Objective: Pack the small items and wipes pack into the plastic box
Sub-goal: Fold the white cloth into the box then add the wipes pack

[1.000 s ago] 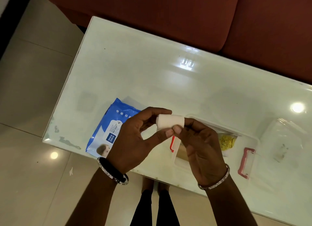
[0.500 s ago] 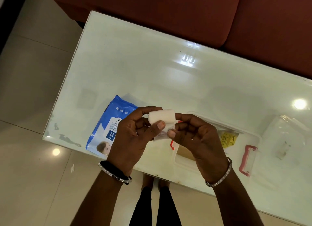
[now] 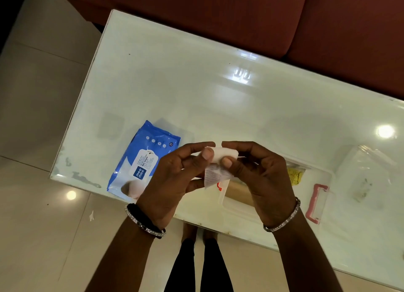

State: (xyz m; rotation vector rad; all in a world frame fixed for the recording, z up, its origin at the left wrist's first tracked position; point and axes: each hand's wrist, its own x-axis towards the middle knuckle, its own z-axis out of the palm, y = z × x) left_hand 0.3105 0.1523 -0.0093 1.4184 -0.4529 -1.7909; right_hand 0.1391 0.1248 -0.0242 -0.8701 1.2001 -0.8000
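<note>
The small white roll [image 3: 220,155], a bandage by the look of it, was held in the air above the near edge of the tabletop [image 3: 196,99], its long axis running left to right between the two hands. A loose, gauzy tail [image 3: 215,176] hung down from it toward the near side. The left hand [image 3: 172,180] pinched the roll's left end, thumb on the near face and forefinger over the top; the right hand [image 3: 260,176] pinched the right end in the same way, so both sets of fingers were closed on it and neither stood open.

Almost directly below and a little to the right lay the plastic box [image 3: 328,182], open, its near-left corner hidden beneath the right hand. Inside I could make out a yellow packet [image 3: 295,176] and something tan under the wrist, too covered to name. A red clasp [image 3: 314,203] sat on the box's right end, and the clear lid [image 3: 369,173] lay on the tabletop just beyond it.

The right hand was the nearer one to the box, so I judged that the drop would fall to it: a short move down and right, once the tail was wound in.

The blue wipes pack [image 3: 144,160] lay flat on the tabletop, left of the left hand and partly behind it, not yet packed.
</note>
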